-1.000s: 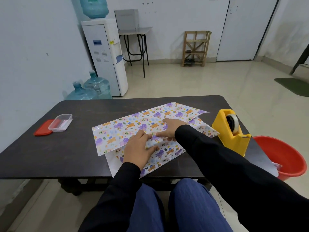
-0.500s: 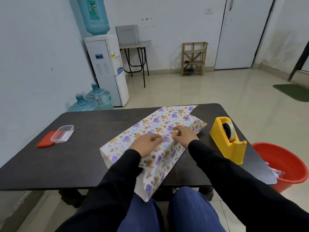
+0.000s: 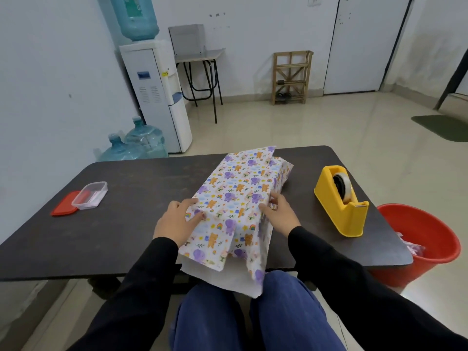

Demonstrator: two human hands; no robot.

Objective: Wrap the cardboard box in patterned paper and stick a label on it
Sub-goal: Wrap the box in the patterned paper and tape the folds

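The box lies lengthwise in the middle of the dark table (image 3: 131,224), fully covered by patterned paper (image 3: 238,188) with elephants and bears; no cardboard shows. The paper's loose near end hangs open over the table edge toward my lap. My left hand (image 3: 176,221) presses flat against the left side of the wrapped box, fingers straight. Against the right side rests my right hand (image 3: 278,215), its fingers laid along the paper's edge. A small clear container (image 3: 90,198) holding pinkish slips sits at the left, on a red lid.
A yellow tape dispenser (image 3: 340,201) stands on the table right of the box. A red bucket (image 3: 420,244) with scraps sits on the floor at the right. A water cooler (image 3: 157,95), spare bottles, a small table and a wooden rack stand beyond.
The paper has been folded over the box and the parcel turned lengthwise toward me. Both hands moved from the top seam to the parcel's two sides.
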